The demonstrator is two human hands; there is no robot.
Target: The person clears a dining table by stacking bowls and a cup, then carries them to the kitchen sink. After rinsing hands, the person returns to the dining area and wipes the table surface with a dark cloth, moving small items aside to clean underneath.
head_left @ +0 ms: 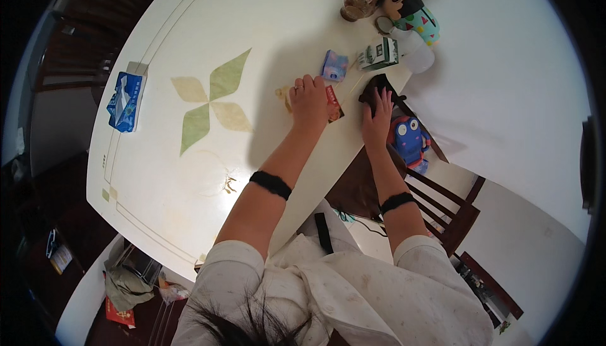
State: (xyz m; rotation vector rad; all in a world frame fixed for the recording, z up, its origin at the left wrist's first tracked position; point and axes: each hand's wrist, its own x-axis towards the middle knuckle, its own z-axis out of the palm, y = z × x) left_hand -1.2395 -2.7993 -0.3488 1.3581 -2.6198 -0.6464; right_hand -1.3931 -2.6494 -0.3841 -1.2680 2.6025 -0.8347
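Note:
My left hand (308,105) is on the white table with its fingers curled down over a small red and tan packet (333,103). The packet's red end sticks out on the hand's right, and a tan part shows on its left. At the table's right edge, my right hand (377,117) rests with fingers stretched over a dark brown, soft-looking thing (379,82), whose kind I cannot make out. Just beyond the left hand lies a blue and pink packet (334,66). Behind the right hand stands a green and white box (379,54).
A blue tissue pack (126,101) lies at the table's left edge. Brown strands (229,185) are on the tabletop (158,201). At the back right are a cartoon figure (413,17) and a glass jar (360,4). A blue toy-like bag (410,139) and a wooden chair (461,223) are right.

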